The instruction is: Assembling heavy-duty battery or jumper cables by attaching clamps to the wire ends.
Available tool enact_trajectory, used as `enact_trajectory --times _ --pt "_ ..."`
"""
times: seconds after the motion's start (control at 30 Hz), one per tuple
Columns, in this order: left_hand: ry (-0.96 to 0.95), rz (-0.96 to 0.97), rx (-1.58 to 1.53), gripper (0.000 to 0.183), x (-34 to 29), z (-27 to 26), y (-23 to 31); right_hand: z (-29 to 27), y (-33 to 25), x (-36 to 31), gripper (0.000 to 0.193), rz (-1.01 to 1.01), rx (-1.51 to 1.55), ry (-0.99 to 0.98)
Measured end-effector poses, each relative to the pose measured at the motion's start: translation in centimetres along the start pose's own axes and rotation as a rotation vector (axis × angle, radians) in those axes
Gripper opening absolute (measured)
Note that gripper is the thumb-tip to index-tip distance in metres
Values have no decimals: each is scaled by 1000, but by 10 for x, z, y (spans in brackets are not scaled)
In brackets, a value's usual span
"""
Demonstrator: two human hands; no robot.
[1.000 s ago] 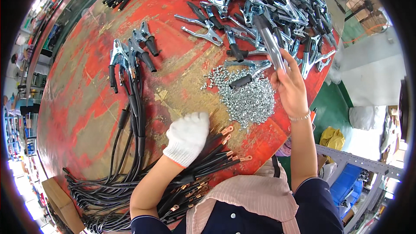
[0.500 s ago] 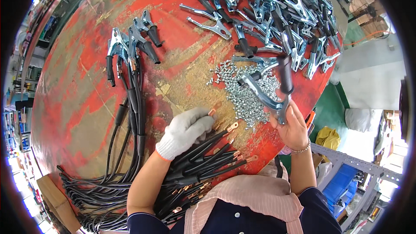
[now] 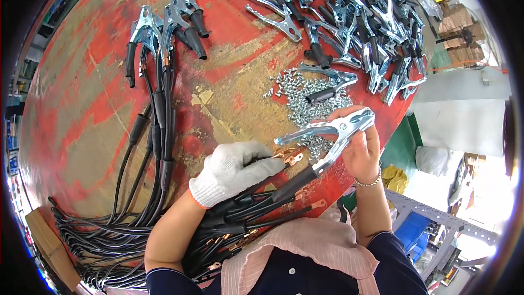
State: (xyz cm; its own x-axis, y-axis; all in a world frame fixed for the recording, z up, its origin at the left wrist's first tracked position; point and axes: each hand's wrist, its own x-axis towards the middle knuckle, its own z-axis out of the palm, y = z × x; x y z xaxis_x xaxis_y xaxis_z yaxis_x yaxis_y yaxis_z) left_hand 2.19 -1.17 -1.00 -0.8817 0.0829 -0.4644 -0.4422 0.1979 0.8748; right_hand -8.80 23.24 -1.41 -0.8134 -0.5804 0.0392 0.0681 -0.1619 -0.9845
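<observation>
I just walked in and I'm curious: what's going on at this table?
A person's gloved left hand has a copper-ended cable at its fingertips, while the bare right hand holds a metal clamp with spread handles. Beyond them on the worn red table lie a pile of small metal fasteners and a heap of similar clamps. Farther left, a few clamps lie at the ends of black cables.

Bright, diffuse light covers the worn red tabletop point(image 3: 229, 87), with only faint, soft shadows. White glints run along the foremost metal clamp point(image 3: 343, 129). Glare burns out the far right, beyond the yellow bundle point(image 3: 394, 179). Fisheye distortion bends the tabletop's edge, and blue-violet fringes tint the dark rim. The centre looks sharp; the left background is squeezed and unclear.
</observation>
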Motion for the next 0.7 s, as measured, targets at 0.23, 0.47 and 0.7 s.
enact_trajectory --times 0.23,0.47,0.7 --pt "-41 -53 -49 31 -2 -1 -2 15 -5 8 44 -71 100 -123" --pt "-86 -49 -107 30 -1 -3 -1 17 -7 8 45 -107 92 -154" --pt "-229 -77 -375 42 2 -5 -8 19 -7 12 48 -131 91 -205"
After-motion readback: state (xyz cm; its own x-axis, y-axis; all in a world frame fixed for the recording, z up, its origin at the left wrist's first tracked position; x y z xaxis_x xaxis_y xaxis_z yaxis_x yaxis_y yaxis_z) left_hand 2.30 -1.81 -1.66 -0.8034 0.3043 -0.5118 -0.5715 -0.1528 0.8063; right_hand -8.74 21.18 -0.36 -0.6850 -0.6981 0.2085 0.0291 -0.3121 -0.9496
